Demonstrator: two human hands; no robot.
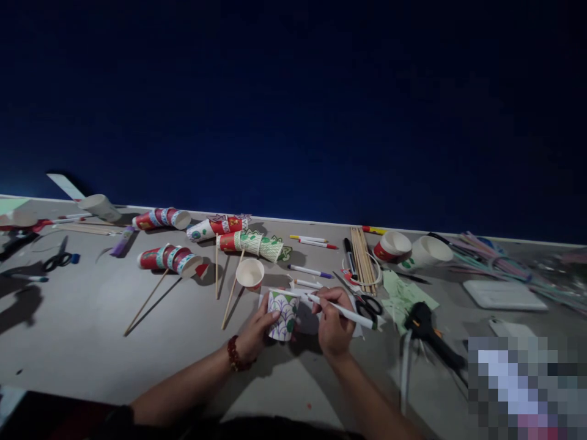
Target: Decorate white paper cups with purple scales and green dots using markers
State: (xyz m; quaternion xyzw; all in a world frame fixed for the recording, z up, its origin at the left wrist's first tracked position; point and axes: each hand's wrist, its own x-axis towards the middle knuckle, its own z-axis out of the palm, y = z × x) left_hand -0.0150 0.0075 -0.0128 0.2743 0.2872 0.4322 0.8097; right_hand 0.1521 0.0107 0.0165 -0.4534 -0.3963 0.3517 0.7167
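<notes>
My left hand (257, 330), with a dark red bead bracelet on its wrist, is wrapped around a white paper cup (282, 318). Purple scale-like lines and green patches cover the cup's side. My right hand (334, 321) grips a white marker (343, 310) with a green end. The marker's tip lies close to the cup's rim; whether it touches I cannot tell. Behind the held cup stands another paper cup (250, 273) with its mouth up. White paper (308, 316) lies under and beside my hands.
Decorated cup figures on sticks (167, 260) lie at left and centre. Loose markers (310, 271), wooden sticks (363, 260) and black-handled scissors (369, 304) lie beyond my right hand. Further right are green paper scraps (395, 293), a black glue gun (431, 336) and two paper cups (393, 245).
</notes>
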